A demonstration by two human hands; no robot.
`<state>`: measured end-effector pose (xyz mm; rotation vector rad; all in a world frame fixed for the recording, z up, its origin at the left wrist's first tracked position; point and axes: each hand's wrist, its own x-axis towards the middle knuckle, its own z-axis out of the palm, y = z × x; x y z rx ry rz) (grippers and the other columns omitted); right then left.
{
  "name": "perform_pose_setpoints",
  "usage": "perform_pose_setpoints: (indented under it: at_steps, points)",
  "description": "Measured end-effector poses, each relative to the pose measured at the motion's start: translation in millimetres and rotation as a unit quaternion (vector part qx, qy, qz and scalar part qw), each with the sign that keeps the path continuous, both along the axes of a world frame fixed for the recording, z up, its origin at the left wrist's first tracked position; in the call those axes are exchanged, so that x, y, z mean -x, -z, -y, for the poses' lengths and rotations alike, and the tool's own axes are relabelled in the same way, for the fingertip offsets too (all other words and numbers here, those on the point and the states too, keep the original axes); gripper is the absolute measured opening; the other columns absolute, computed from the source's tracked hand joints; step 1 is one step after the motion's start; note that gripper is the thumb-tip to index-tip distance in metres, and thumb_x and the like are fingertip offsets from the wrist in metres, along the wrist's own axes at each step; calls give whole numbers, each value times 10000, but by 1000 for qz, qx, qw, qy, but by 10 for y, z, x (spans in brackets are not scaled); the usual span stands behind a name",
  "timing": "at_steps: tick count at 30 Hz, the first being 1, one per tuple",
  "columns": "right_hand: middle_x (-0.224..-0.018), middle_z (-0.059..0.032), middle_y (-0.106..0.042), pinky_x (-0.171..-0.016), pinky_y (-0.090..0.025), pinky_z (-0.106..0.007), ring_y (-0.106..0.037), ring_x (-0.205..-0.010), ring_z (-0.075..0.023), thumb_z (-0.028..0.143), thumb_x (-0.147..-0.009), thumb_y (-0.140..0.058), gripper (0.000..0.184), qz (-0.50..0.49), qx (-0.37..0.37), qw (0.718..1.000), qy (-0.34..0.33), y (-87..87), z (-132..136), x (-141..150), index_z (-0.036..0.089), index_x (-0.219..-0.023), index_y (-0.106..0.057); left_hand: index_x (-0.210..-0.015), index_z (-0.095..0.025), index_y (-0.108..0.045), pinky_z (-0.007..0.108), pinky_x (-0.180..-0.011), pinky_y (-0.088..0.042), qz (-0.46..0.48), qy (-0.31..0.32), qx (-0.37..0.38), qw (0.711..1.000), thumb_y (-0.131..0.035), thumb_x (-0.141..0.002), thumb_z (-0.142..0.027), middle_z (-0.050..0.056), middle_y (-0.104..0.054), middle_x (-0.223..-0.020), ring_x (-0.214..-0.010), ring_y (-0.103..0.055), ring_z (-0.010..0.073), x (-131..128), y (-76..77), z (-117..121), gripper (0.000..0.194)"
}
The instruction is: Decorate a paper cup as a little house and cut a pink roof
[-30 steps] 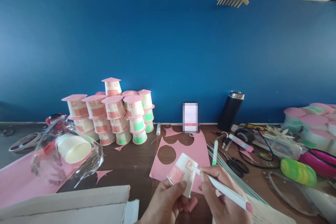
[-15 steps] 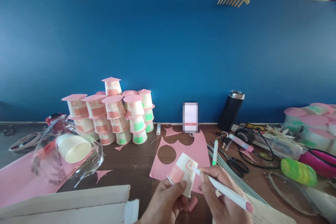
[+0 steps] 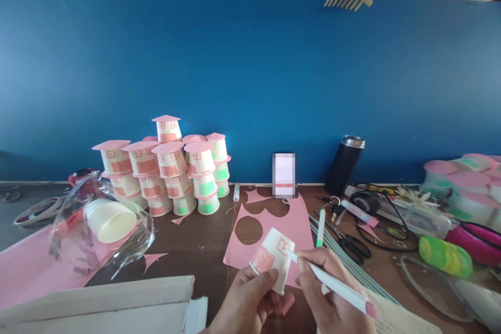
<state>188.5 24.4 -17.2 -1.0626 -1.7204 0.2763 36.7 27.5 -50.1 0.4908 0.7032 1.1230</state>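
My left hand (image 3: 250, 297) is closed around a white paper cup (image 3: 282, 261), which is tilted. The cup bears a red-pink coloured patch and a small square window outline. In my right hand (image 3: 329, 287) is a white marker pen (image 3: 340, 292) with a pink end, its tip at the drawn window. A pink pen cap (image 3: 288, 304) lies below the cup. Under and behind the cup is a pink paper sheet (image 3: 301, 219) with round holes cut out of it.
Stacked paper cups (image 3: 170, 159) with pink paper roofs stand left of centre. A plastic bag (image 3: 144, 227) holds plain cups. To the right are a black bottle (image 3: 344, 167), scissors (image 3: 354, 248) and a green marker (image 3: 321, 227). A white cardboard box (image 3: 97, 302) lies front left.
The pen tip has shifted very slightly on the window drawing, where a little more line shows inside the square. Both hands keep their hold.
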Motion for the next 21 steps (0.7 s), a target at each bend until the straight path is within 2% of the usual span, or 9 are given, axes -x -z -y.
perform_pose_setpoints:
  at_steps: [9, 21]
  points:
    - [-729, 21, -616, -558, -511, -206, -609, -576, -119, 238, -930, -531, 65, 6, -10, 1000, 0, -17, 2, 10, 226, -936, -595, -614, -118, -633, 233, -499, -355, 14, 2, -7, 1000, -829, -659, -345, -5, -579, -438, -425, -520, 95, 22, 33, 0, 302]
    - [-736, 18, -634, -576, -524, -218, -641, -606, -134, 235, -923, -538, 56, 15, -10, 1000, -11, -24, 4, 4, 228, -938, -592, -545, -111, -633, 225, -477, -351, 18, 0, -1, 1000, -868, -568, -385, -5, -549, -394, -379, -481, 81, -17, -34, 1, 361]
